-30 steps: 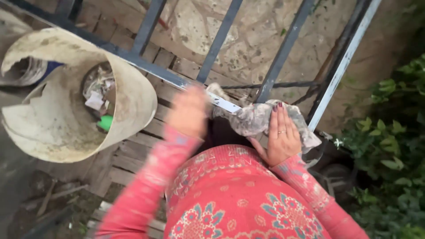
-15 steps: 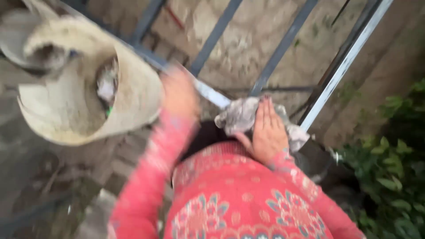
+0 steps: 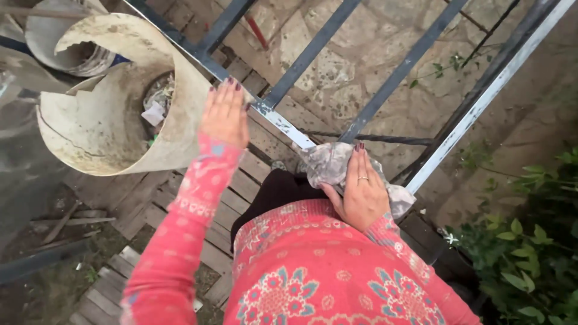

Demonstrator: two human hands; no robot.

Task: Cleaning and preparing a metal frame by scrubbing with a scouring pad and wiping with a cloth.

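Rag: my cloth lies draped over the top rail of the metal railing, right where an upright bar meets it, directly in front of my waist.
Right hand: my right hand lies flat on the cloth, fingers together and stretched out, pressing it down on the rail. It is a spread palm, not a closed fist; a ring shows on one finger.
Left hand: my left hand rests open on the same rail, well to the left of the cloth, fingers extended over the bar's far edge and holding nothing else.
Nearer hand: the right one, since it is already on the cloth; the left is apart from it along the rail.
Rail axis: the rail runs on a slant from upper left to lower right, and both hands sit along that line.
Cloth's lie: bunched across the rail, with its bulk hanging off to the right, past my wrist.
Cloth's look: crumpled, grey-beige, mottled, soft and limp.
Rail's look: dark paint, with a pale patch between my hands.
Around: a cracked, dirty drum with rubbish inside lies beyond my left hand; wooden planks lie below and green leaves grow at the right.
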